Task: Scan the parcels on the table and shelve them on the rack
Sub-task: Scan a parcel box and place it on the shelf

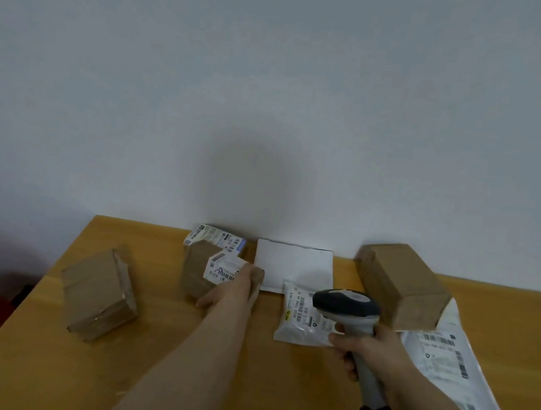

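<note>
The middle box [201, 277] stands on the table [180, 371], near the wall. It is held at its right edge by the left grip [236, 287], with the fingers curled over the top and the thumb laid against the near face. The scanner [347, 303] is clasped by its handle in the right grip [372, 350]. Its head hangs over the small bag [301, 320], just beside the box rather than above it.

A wrong read is judged the likeliest fault. With the head so placed, the bag's barcode could be caught instead of the box's. Two labels are carried by the box, one on top at the back and one at the front corner, so the wrong one could be taken. The front label is partly covered by the fingers, and a failed scan could follow.

If the box is lifted by that one edge, it could be tilted and dropped. The white envelope [293, 266], touching or nearly touching it, could be dragged along.

The rack is not seen, so the shelving path cannot be judged.
</note>
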`<move>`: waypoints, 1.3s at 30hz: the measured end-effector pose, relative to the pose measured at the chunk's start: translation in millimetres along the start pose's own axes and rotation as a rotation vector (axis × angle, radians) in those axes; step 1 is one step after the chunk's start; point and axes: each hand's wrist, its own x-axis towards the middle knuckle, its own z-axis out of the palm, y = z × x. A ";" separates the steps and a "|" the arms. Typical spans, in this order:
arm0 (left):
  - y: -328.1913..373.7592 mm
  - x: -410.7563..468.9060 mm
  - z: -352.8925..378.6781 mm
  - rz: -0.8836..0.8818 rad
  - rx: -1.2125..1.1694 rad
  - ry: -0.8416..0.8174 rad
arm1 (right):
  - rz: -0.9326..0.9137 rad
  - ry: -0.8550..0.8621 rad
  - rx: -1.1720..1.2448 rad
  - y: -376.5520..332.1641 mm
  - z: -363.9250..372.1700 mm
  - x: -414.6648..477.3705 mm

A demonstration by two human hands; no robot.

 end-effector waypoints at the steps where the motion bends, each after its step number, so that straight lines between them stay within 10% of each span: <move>1: -1.2 -8.9 -5.9 0.005 -0.033 0.047 | -0.001 -0.007 -0.004 -1.5 -0.3 0.2; 13: -42.9 -149.3 -98.9 0.094 0.015 -0.531 | -0.229 -0.119 0.177 -21.3 8.7 -72.8; 20: -112.1 -254.5 -175.7 0.405 0.149 -0.571 | -0.354 -0.232 0.343 12.4 16.8 -183.5; 25: -156.6 -323.8 -229.2 0.619 0.209 -0.368 | -0.410 -0.335 0.325 46.4 18.8 -259.7; 31: -160.3 -384.2 -295.0 0.939 0.622 0.320 | -0.524 -0.396 0.157 55.4 15.4 -327.1; 39: -146.6 -415.7 -338.8 1.225 0.834 0.563 | -0.590 -0.532 -0.111 57.7 20.0 -393.9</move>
